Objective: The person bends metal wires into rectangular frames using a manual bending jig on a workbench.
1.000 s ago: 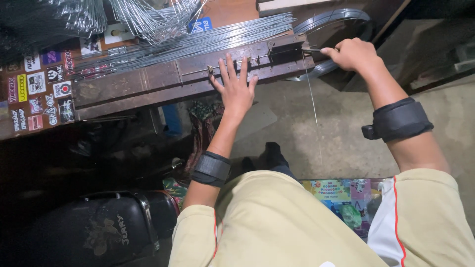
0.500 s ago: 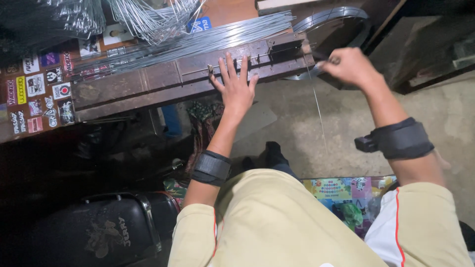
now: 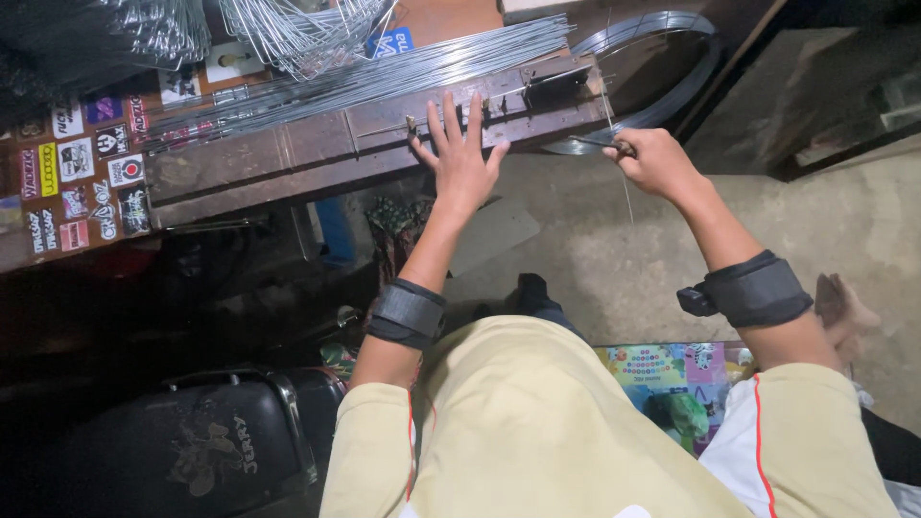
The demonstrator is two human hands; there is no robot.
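My left hand lies flat with fingers spread on the long brown metal bar at the workbench's front edge, pressing on a thin wire there. My right hand is closed around a small handle or tool at the bar's right end, with a thin straight wire running past it, upright in the view. A bundle of straight silver wires lies along the bench just behind the bar. Both wrists carry black bands.
A coil of wire rests at the bench's right end. Bent wire pieces pile at the top. Stickers cover the bench's left part. A black seat is lower left, concrete floor below, a colourful mat by my legs.
My right hand has moved toward me and slightly left, away from the bar's end, pulling the handle along. The left hand stays flat on the bar.
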